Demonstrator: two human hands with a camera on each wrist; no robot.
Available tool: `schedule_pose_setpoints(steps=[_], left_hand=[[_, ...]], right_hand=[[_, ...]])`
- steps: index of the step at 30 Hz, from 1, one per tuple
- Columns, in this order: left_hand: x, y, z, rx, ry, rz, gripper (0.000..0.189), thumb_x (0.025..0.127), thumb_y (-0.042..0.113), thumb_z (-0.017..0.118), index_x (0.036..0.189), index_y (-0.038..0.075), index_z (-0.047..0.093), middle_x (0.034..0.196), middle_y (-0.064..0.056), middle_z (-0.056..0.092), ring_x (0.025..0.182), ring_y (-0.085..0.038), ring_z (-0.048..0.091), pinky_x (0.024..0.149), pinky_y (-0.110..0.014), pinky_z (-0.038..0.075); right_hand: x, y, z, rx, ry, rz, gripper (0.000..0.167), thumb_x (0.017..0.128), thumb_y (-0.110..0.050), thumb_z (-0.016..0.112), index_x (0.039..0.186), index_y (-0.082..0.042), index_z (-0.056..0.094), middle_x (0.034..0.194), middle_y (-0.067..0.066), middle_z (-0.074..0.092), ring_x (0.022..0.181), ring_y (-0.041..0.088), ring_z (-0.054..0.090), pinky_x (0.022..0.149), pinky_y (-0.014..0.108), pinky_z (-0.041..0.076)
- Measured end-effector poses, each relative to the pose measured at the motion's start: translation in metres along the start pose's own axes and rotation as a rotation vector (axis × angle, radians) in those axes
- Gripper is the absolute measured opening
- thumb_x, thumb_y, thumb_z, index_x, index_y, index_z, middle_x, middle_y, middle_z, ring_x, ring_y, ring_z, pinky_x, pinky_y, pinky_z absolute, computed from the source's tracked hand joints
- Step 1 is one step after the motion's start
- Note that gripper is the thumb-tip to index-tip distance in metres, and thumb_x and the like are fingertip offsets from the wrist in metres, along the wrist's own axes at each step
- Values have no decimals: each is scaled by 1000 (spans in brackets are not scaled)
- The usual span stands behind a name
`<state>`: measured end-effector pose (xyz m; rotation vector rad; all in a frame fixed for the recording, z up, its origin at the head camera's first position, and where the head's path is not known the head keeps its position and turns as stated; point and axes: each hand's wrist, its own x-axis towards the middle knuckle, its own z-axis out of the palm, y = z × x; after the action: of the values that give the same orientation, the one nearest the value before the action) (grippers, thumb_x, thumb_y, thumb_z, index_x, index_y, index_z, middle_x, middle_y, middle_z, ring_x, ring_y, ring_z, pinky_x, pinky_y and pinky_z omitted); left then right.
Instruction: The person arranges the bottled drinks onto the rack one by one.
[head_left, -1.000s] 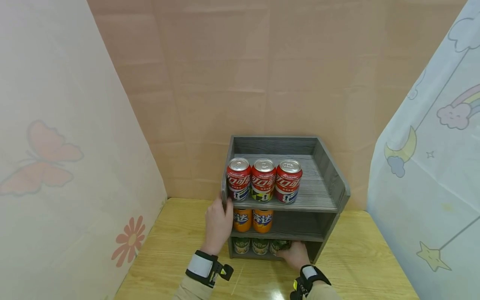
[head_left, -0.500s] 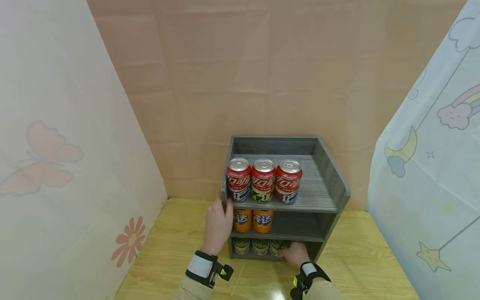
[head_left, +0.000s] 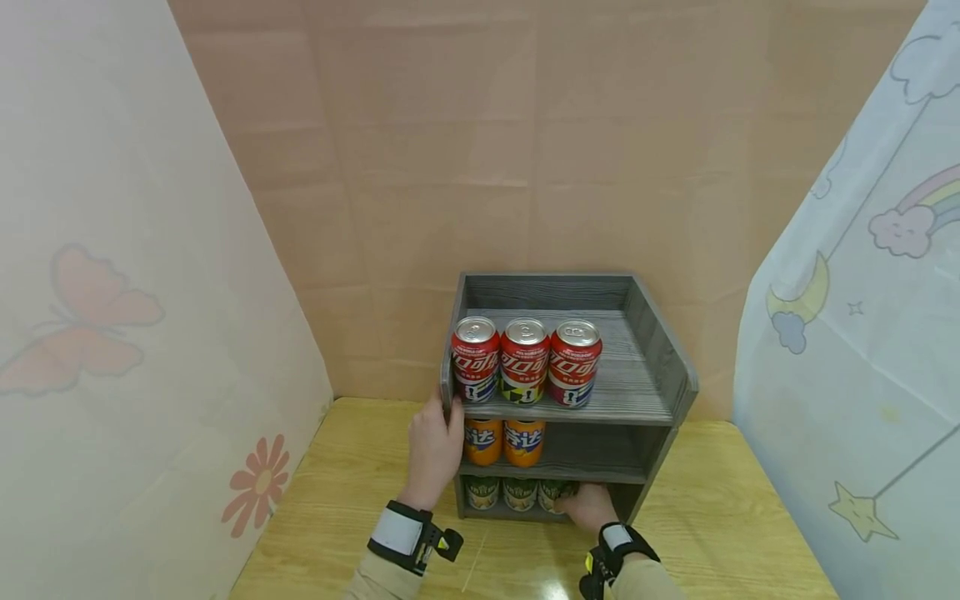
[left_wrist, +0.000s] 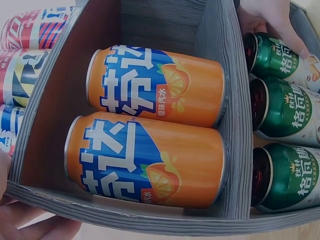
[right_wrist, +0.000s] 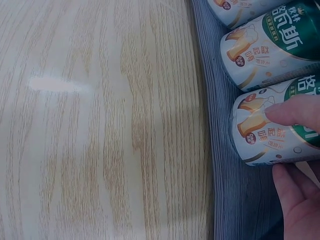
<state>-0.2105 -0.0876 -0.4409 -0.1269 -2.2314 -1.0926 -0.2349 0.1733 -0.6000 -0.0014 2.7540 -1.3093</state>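
A grey wooden three-tier shelf (head_left: 637,408) stands on the table. My left hand (head_left: 437,446) grips its left side panel, fingers around the outside. On the bottom tier, my right hand (head_left: 592,507) holds the rightmost green-and-white drink can (right_wrist: 265,125), thumb on one side and fingers on the other. Beside that can stand two matching cans (head_left: 519,493), in a row to its left. Two orange soda cans (left_wrist: 160,85) stand on the middle tier at the left. Along the front of the top tier are three red cola cans (head_left: 525,362).
The wood-grain table (head_left: 735,517) extends to both sides of the shelf. A brown sheet (head_left: 420,167) hangs behind it. White printed sheets close off the left (head_left: 150,208) and right (head_left: 847,375) sides.
The rightmost green-and-white can has shifted slightly from a tilted look to upright, in line with its neighbours. My left hand keeps its hold on the shelf panel.
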Motion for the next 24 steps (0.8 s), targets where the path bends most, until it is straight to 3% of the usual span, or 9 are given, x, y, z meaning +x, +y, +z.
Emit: schedule_pose_setpoints(steps=[8, 15, 21, 24], left_hand=[[1, 1, -2, 1, -5, 2, 16, 103, 13, 58, 109, -1, 63, 97, -19, 71, 82, -32, 71, 61, -47, 55], [0, 1, -3, 0, -11, -15, 15, 103, 14, 58, 107, 0, 63, 95, -17, 72, 78, -29, 71, 59, -43, 53], [0, 2, -3, -2, -15, -16, 16, 103, 14, 58, 108, 0, 63, 97, -17, 72, 80, -28, 71, 60, -44, 55], [0, 1, -2, -8, -18, -18, 16, 103, 14, 58, 110, -1, 63, 99, -17, 72, 82, -30, 71, 63, -46, 56]], right_hand=[[0, -1, 1, -6, -3, -7, 86, 74, -13, 84, 141, 15, 39, 138, 36, 47, 126, 53, 47, 98, 61, 43], [-8, -11, -4, 2, -50, 34, 95, 78, -37, 87, 145, 11, 39, 138, 34, 50, 124, 52, 51, 97, 61, 44], [-23, -20, -20, -112, -100, 71, 107, 80, -58, 79, 144, 18, 38, 136, 41, 49, 120, 55, 53, 93, 62, 46], [-31, -24, -32, -175, -113, 40, 106, 82, -59, 77, 143, 19, 38, 135, 43, 47, 122, 57, 50, 95, 64, 44]])
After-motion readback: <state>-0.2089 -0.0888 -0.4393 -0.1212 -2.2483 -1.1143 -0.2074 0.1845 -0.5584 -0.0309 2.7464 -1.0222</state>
